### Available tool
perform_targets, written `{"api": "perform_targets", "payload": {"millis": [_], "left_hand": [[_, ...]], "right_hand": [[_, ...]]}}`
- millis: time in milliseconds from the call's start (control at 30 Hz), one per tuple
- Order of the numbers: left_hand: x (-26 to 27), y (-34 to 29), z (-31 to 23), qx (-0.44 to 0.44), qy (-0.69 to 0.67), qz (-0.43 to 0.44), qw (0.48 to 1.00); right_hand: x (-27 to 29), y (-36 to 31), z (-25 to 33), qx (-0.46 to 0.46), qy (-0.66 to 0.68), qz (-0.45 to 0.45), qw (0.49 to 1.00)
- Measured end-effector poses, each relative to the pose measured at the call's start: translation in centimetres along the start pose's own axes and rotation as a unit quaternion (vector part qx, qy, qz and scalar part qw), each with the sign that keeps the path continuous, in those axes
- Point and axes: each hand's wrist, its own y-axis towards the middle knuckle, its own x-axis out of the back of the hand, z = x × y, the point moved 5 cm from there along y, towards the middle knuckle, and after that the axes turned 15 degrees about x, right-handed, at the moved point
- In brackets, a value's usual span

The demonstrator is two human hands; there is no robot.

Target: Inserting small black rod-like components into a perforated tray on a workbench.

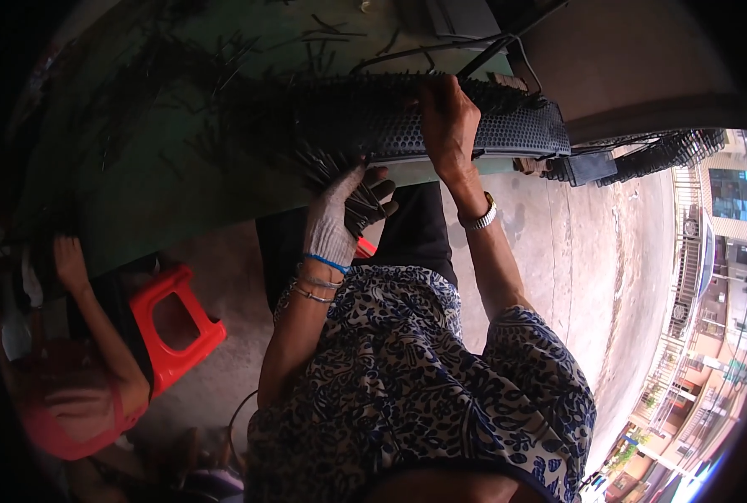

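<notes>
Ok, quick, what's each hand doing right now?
Left hand: closed around a bunch of thin dark sticks.
Right hand: curled at the long black panel; can't tell whether its grip holds anything.

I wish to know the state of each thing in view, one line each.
Left hand in grey-white knitted glove: closed around thin black strips.
Right bare hand: fingers bent; grip unclear.
Long black perforated panel: bristly along its far edge.
Green tabletop: littered with thin dark pieces.
Red plastic stool: partly hidden.

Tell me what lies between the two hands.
Part of the black panel lies between the left hand and the right hand, in the head view.
</notes>
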Motion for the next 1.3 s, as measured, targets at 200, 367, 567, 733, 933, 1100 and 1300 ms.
{"api": "perform_targets", "payload": {"millis": [200,367,567,733,933,1100,1300], "left_hand": [[0.6,0.1,0.2,0.007,-0.008,-0.017,1.0],[0.3,-0.3,0.1,0.004,-0.029,-0.023,0.999],[1.1,-0.6,-0.1,-0.023,0.009,-0.08,0.997],[1.3,-0.5,-0.2,-0.039,0.015,-0.068,0.997],[1.5,-0.4,-0.1,-0.036,0.04,-0.056,0.997],[1.8,-0.4,0.1,-0.035,0.038,-0.085,0.995],[1.7,-0.6,0.1,-0.052,0.016,-0.074,0.996]], "right_hand": [[-0.9,-0.2,-0.2,0.035,0.005,-0.011,0.999],[-1.0,-0.1,0.0,0.047,-0.003,0.015,0.999],[-0.7,-0.3,-0.2,0.055,-0.005,-0.001,0.998],[-0.7,-0.3,-0.2,0.009,0.054,0.016,0.998],[-1.0,-1.2,-0.1,0.004,0.044,0.012,0.999],[-2.1,-1.2,0.1,0.05,-0.072,0.037,0.996],[-2.5,-0.2,-0.4,0.048,-0.08,0.069,0.993]]}}
